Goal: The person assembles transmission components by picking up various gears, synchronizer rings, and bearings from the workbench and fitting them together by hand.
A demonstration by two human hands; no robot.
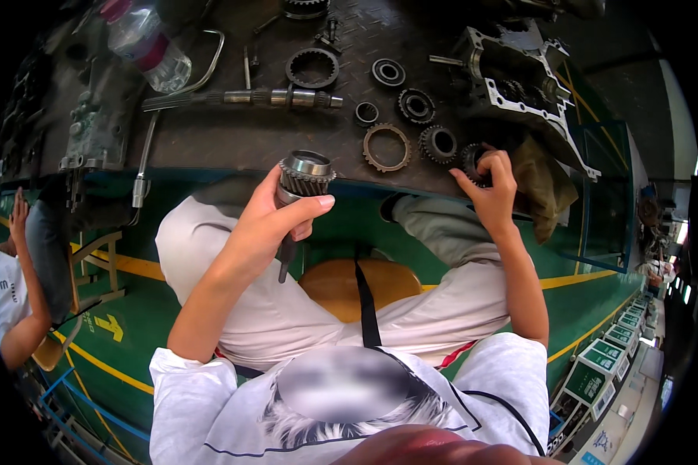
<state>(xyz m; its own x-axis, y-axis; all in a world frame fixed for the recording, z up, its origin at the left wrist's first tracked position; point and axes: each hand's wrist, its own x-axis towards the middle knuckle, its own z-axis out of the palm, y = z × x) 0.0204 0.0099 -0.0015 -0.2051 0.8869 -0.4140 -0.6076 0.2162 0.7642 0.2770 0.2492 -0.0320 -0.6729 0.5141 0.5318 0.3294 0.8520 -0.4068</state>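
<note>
Steel gear [308, 181], collar [310, 160] pointing up, long axis nearly upright, is pinched by the left hand [273, 218] before the worktop [209, 139]; the right hand [495, 188] pinches a dark gear [471, 160] at its edge.

Green floor [143, 314] with yellow lines [141, 267]

Loose gears [430, 144] and a metal housing [520, 106] show a workshop.

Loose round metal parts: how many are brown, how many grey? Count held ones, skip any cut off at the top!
Brown ring: 1
Grey gear in the left hand: 1
Grey part at the right hand: 1
Other grey parts: 5
Total: 8
</note>
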